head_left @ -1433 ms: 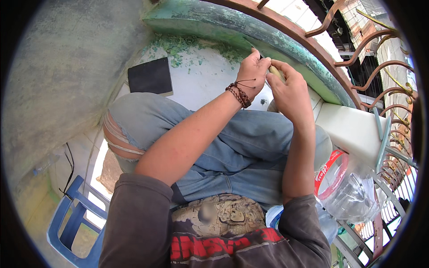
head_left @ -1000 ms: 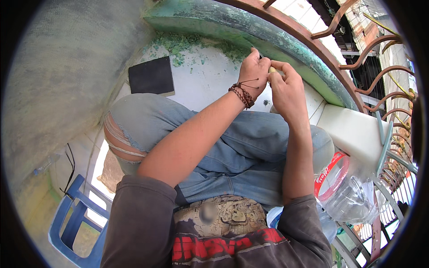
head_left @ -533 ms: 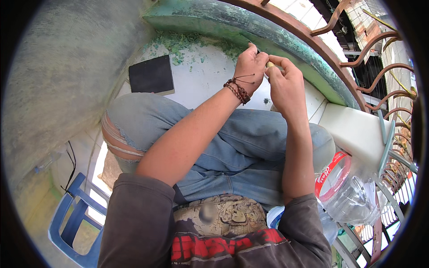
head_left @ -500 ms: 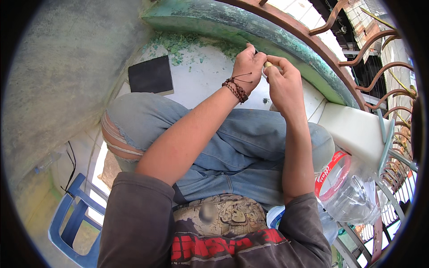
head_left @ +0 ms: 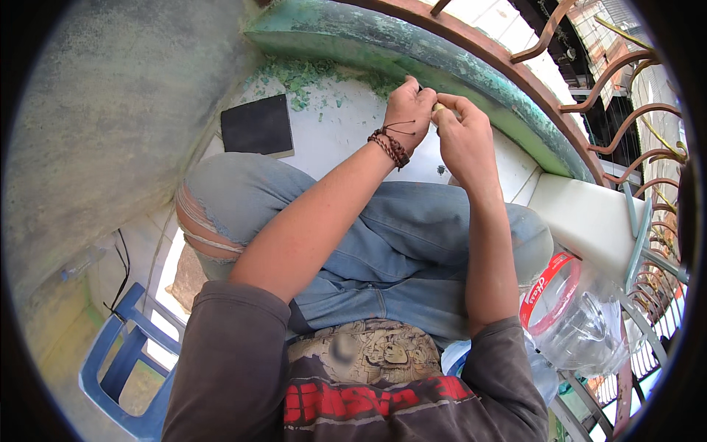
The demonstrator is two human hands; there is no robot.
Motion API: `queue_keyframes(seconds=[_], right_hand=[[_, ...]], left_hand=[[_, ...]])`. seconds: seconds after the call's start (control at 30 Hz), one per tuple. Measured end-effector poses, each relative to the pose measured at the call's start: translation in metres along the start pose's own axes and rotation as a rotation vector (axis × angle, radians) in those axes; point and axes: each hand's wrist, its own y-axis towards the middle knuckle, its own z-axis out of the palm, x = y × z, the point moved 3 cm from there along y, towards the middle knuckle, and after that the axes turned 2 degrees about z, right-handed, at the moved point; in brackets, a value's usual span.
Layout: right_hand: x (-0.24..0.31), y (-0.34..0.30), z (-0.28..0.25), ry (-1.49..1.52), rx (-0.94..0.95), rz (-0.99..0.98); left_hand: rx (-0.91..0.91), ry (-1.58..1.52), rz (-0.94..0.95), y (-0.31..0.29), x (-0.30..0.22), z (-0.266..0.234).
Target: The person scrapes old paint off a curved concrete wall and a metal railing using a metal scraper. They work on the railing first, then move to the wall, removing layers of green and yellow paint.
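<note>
My left hand [head_left: 409, 110], with a braided brown bracelet at its wrist, is closed around the front part of a slim hand tool. My right hand [head_left: 466, 136] grips the tool's pale yellow handle [head_left: 439, 107] just behind it. The tool's tip is mostly hidden by my left fingers, so its kind does not show. Both hands are held close to the low green wall [head_left: 508, 121], whose paint is worn and patchy. Green paint flakes [head_left: 298, 77] lie on the white tiled ledge [head_left: 342, 132] along the wall's foot.
A black flat block [head_left: 258, 125] lies left of my hands. Brown curled metal railing [head_left: 545, 96] tops the wall. At right are a white block [head_left: 582, 214] and a clear plastic jar [head_left: 582, 331] with a red band. A blue plastic chair [head_left: 110, 376] stands lower left.
The view has shifted slightly, so the black block and wall appear a little further right. Both hands keep their hold on the tool, with only a slight movement near the wall.
</note>
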Motion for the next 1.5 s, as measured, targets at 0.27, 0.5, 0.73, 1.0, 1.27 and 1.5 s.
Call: queue_keyframes(seconds=[0.27, 0.5, 0.73, 1.0, 1.27, 1.5], right_hand=[[-0.006, 0.004, 0.009, -0.098, -0.029, -0.059], [-0.004, 0.005, 0.01, -0.11, -0.025, -0.04], [0.0, -0.003, 0.006, -0.094, -0.013, 0.018], [0.005, 0.001, 0.003, -0.11, -0.003, 0.026], [-0.005, 0.005, 0.012, -0.185, -0.037, -0.081], [-0.002, 0.004, 0.01, -0.095, -0.002, 0.006]], left_hand=[[-0.034, -0.005, 0.003, -0.001, -0.001, -0.006], [0.001, -0.065, -0.009, -0.002, 0.007, -0.002], [0.016, -0.079, 0.059, 0.0, 0.009, 0.0], [-0.006, -0.066, 0.063, 0.0, 0.006, 0.0], [0.034, -0.085, -0.068, 0.006, 0.021, -0.005], [-0.019, 0.015, -0.037, -0.001, 0.002, -0.002]])
